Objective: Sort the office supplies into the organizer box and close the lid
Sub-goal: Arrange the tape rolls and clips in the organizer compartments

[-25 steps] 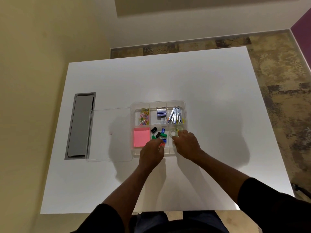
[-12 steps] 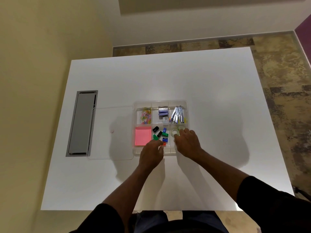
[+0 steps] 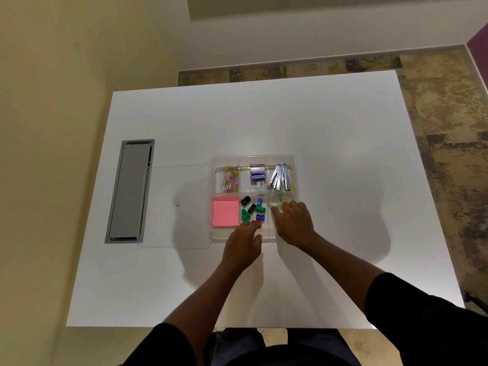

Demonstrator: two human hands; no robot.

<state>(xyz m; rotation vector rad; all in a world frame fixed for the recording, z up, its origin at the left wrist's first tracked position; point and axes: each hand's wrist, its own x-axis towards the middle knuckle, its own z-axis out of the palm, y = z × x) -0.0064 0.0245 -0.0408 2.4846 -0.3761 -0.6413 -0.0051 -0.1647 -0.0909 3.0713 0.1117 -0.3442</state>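
A clear organizer box sits mid-table, with its clear lid lying flat to its left. Inside are coloured paper clips, staple boxes, metal clips, a pink sticky pad, several coloured binder clips and clear tape rolls. My left hand rests at the box's front edge, fingertips touching a red binder clip. My right hand lies over the front right compartment, fingertips at the tape rolls. Whether either hand grips anything is unclear.
The white table carries a grey cable hatch at the left, close beside the lid. Patterned floor lies beyond the far and right edges, and a yellow wall stands to the left.
Both hands stay at the box's front compartments. My left hand has shifted slightly, and the red clip now shows at its fingertips. The box and lid have not moved.
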